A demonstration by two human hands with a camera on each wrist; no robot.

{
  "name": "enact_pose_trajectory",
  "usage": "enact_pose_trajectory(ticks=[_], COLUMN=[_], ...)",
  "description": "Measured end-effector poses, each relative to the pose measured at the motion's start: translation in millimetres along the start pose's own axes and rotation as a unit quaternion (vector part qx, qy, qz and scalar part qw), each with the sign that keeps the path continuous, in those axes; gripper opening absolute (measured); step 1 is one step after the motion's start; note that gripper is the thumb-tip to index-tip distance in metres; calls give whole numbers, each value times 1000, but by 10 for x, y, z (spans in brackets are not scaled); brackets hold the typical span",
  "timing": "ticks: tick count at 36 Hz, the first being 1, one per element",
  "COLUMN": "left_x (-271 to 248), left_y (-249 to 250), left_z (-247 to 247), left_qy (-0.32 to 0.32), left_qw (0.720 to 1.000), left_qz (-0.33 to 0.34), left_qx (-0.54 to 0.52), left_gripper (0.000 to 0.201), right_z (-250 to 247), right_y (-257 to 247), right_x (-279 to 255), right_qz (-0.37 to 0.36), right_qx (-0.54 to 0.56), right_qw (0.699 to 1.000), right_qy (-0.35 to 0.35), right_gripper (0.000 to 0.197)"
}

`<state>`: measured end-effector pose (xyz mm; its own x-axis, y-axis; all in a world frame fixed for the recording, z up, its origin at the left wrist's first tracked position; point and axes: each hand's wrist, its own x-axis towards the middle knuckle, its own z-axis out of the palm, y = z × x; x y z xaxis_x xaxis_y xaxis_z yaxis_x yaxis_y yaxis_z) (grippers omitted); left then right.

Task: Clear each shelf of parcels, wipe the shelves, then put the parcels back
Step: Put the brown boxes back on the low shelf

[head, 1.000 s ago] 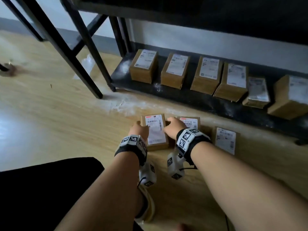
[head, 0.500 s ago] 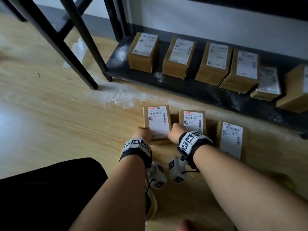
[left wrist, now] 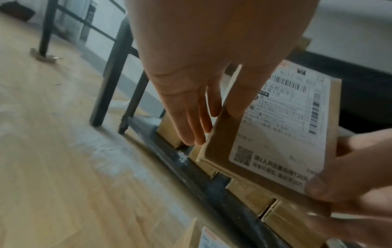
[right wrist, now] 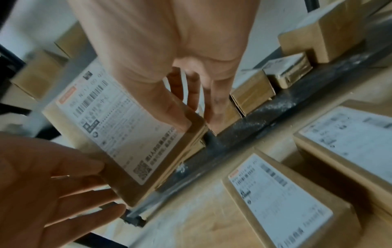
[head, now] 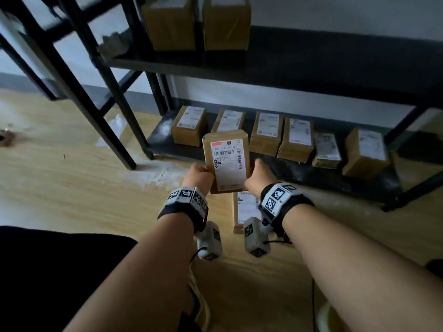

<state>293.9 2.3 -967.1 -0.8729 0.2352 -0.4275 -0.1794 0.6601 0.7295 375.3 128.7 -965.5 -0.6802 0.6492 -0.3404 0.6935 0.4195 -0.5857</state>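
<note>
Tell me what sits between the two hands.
In the head view, one labelled parcel is held up between the left hand and right hand, each gripping a side edge.

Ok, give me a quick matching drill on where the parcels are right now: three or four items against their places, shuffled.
Items:
1. brown cardboard parcel with red-striped label
2. row of six brown labelled parcels
3. two tall brown boxes
4. flat brown labelled parcel

Places:
A. wooden floor
B. upper black shelf
C. between left hand and right hand
D. bottom black shelf

Pairs: 1-C, 2-D, 3-B, 4-A
</note>
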Motion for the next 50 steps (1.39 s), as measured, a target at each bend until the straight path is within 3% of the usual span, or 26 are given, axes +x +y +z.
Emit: enact_pose_trajectory(ticks=[5, 9, 13, 21, 26, 30, 34, 42, 46, 50], left_x=[-246, -477, -717, -926, -846, -597, -381, 69, 210, 231], left_y=[362, 691, 1054, 1817, 2170, 2362, 2550, 2830, 2884, 2845], left_z=[-86, -167, -270, -361, -306, -196, -108, 31, 37, 28], left_qy=[25, 39, 64, 99, 48, 45, 29, 32, 43, 58], left_qw=[997, 989, 978, 952, 954, 958, 962, 953, 955, 958], left_qz=[78, 141, 195, 285, 293, 273, 250, 283, 274, 254], left_qx=[-8, -18, -37, -54, -49, -72, -108, -104, -102, -118], left_gripper=[20, 24, 14, 19, 33, 48, 28, 38, 50, 45], right_z=[-404, -716, -1038, -1749, -2027, -2208, -2320, -2449, -2456, -2414], right_y=[-19, -65, -186, -468, -561, -622, -682, -809, -933, -914], right_x=[-128, -218, -254, -241, -93, 134, 427, 906, 980, 972], right_qz=[-44, -93, -139, -144, -127, -119, -108, -128, -140, -151], right_qx=[50, 97, 166, 278, 308, 288, 257, 187, 183, 170], right_qw=[997, 987, 964, 932, 918, 921, 928, 940, 947, 946], right_qy=[49, 94, 156, 182, 215, 234, 246, 255, 226, 232], right_gripper=[43, 51, 46, 46, 42, 32, 34, 29, 43, 45])
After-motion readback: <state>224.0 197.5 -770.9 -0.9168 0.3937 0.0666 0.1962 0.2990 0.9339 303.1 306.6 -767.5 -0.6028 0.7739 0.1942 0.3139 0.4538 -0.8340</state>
